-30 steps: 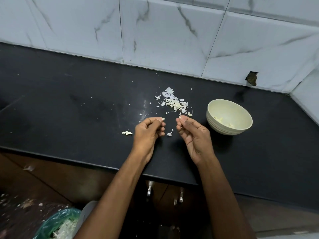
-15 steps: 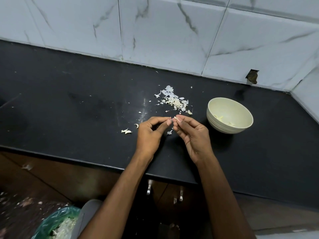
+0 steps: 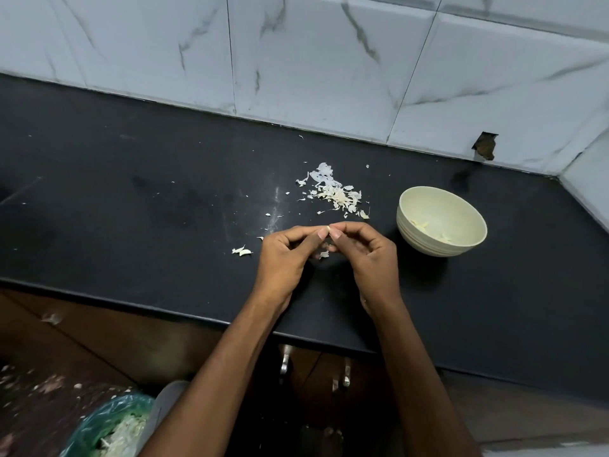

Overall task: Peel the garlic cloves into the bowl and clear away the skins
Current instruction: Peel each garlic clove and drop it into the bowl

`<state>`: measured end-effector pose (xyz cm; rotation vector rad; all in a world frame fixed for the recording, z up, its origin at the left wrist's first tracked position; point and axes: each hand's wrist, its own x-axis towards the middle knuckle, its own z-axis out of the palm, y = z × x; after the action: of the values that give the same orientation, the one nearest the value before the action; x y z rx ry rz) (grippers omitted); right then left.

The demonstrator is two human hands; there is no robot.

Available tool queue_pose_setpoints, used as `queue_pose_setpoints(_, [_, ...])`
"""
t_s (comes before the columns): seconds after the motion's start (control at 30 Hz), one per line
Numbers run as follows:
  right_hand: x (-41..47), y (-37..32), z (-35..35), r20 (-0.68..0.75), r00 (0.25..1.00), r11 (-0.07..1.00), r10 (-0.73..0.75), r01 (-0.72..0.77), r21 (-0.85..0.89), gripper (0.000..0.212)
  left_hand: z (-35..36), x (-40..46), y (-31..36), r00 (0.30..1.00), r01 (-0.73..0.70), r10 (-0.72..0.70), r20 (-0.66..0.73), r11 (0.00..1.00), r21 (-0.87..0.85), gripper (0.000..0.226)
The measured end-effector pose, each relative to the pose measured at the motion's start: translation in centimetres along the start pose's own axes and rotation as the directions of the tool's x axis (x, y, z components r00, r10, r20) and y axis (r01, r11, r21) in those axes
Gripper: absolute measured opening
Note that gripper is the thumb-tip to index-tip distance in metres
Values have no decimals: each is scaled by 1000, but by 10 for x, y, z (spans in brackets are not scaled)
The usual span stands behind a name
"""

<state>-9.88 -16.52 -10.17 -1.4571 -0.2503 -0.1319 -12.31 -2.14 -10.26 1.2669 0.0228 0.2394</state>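
- Garlic clove [image 3: 328, 229] pinched between the fingertips of left hand [image 3: 283, 258] and right hand [image 3: 372, 255], both curled round it, held above the counter [image 3: 131, 209] so skin drops clear
- Skins pile [image 3: 336, 194] just beyond the hands, likely gathered for later clearing
- Bowl [image 3: 425, 244] near the right hand, peeled cloves inside, an easy drop
- Loose scrap [image 3: 242, 251] just left of the left hand

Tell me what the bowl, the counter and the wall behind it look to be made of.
Bowl: likely matte plastic or melamine; pale cream, dull, with ridged bands round the outside.
Counter: seemingly polished black stone; dark, smooth, faintly reflective with smudges.
Wall: glossy white tiles with grey marble-style veins and visible joints; ceramic or real marble, I cannot tell.
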Motion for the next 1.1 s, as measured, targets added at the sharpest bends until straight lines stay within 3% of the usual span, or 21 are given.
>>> queue_pose_setpoints(0.3, [-2,0,3,-11,998,998,-57,57,-26,10,-1,1,-1,997,-63,65,-29,997,55,10])
queue_pose_setpoints(0.8, [-2,-1,2,-34,997,997,-66,64,-41,9,0,2,2,1000,-4,5,-25,1000,14,8])
queue_pose_setpoints(1.1, [-1,-2,5,-4,999,999,35,-35,15,5,2,2,0,996,-7,13,-91,997,76,8])
